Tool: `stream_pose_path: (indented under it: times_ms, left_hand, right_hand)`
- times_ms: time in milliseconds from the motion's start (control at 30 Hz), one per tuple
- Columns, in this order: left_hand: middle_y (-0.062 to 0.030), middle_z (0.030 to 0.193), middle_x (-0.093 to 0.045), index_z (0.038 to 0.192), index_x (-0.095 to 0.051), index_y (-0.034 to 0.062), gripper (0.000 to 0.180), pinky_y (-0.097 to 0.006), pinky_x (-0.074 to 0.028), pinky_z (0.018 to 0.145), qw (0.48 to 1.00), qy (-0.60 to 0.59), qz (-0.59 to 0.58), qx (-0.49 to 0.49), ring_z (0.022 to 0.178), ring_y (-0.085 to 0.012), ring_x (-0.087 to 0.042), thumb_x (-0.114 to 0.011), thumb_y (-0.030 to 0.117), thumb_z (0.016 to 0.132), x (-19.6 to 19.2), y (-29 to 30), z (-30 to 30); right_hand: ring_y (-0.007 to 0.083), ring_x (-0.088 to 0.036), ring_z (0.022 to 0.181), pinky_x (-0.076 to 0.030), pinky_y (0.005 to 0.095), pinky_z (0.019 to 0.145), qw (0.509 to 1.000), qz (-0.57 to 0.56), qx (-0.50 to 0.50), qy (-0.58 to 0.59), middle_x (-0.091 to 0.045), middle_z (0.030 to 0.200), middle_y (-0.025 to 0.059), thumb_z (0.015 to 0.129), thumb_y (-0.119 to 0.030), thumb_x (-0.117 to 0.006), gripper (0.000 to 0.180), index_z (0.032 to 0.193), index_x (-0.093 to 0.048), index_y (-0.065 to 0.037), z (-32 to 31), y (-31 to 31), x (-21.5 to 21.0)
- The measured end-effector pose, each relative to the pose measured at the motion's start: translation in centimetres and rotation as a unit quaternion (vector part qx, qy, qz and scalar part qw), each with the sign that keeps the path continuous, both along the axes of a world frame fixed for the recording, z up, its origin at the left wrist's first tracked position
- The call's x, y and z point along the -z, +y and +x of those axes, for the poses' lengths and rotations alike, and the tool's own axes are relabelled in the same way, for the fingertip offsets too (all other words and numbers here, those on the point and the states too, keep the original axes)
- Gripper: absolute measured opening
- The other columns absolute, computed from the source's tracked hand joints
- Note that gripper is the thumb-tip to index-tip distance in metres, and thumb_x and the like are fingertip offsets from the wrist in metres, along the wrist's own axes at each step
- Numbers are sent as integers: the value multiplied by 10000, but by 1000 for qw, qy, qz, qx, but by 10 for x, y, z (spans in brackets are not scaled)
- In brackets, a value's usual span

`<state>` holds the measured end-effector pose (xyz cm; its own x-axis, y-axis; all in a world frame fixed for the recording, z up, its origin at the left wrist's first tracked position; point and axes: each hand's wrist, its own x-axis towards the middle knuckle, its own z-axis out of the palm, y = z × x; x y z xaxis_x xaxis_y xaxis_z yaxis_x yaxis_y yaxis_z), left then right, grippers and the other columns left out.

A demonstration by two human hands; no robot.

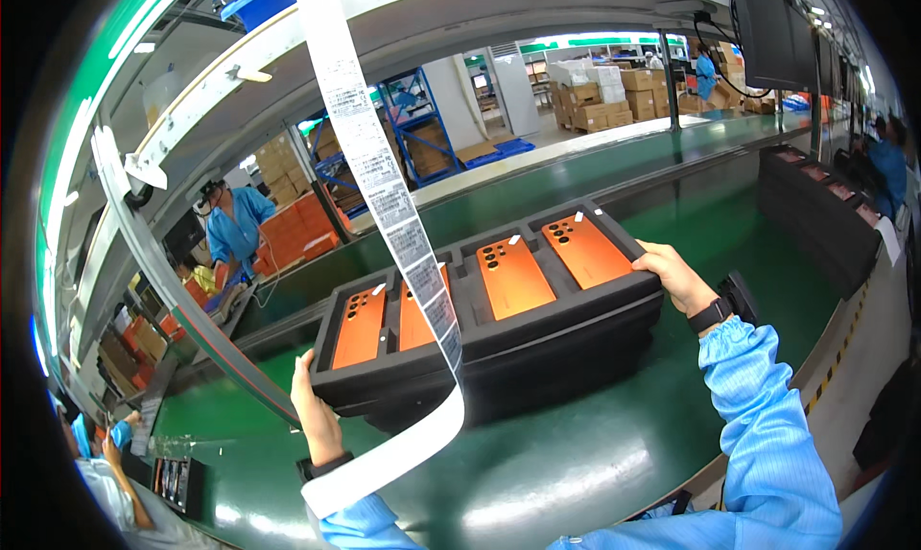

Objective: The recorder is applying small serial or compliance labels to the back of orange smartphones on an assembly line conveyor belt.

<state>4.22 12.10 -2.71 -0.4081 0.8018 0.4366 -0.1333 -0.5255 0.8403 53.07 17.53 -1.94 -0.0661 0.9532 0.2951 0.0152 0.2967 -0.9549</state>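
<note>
My left hand [317, 411] and my right hand [676, 280] grip opposite ends of a black foam tray [566, 318], with fingers closed on its edges. Side by side in its slots lie several orange phones [516, 280], camera side up, some with a small white tab at the top. The tray is tilted, its right end higher in view. Under it are more dark layers; whether they are further trays or shadow I cannot tell. A long strip of printed white labels [369, 157] hangs in front, hiding part of one phone and curling over my left wrist.
A green work surface [547, 483] runs beneath the tray. Stacked black trays [815, 219] stand at the right. A small black box [177, 483] sits at lower left. Co-workers in blue [235, 219] are across the line, beside orange bins [297, 234]. A metal post [206, 339] rises at left.
</note>
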Motion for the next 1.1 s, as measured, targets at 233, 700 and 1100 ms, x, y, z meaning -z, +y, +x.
stream_pose_path:
  times_ms: [233, 700, 1100]
  left_hand:
    - [-127, 1020, -620, 888, -625, -49, 96, -266, -415, 852, 988, 65, 9, -139, 929, -161, -555, -598, -18, 801, 13, -36, -15]
    - [-187, 1279, -491, 976, -570, -54, 270, -370, -411, 983, 977, -67, -115, -168, 1111, -273, -524, -473, -50, 724, 128, -233, 37]
    - [-231, 1274, -501, 1105, -602, -6, 308, -337, -372, 970, 875, 376, -260, -157, 1176, -310, -488, -590, 57, 803, 137, -244, 82]
  right_hand:
    - [155, -504, 1081, -377, 259, 939, 994, 102, 44, -4, -547, 1191, 97, 660, -33, -493, 629, 1278, -447, 71, -22, -89, -6]
    - [223, -433, 1238, -290, 312, 1050, 995, -45, 60, 68, -434, 1343, 175, 698, -83, -564, 722, 1355, -321, 92, 15, -226, 138]
    - [370, -503, 1123, -414, 426, 932, 903, 192, 56, -381, -597, 1083, 177, 675, -1, -546, 293, 955, -623, 38, -16, -195, 70]
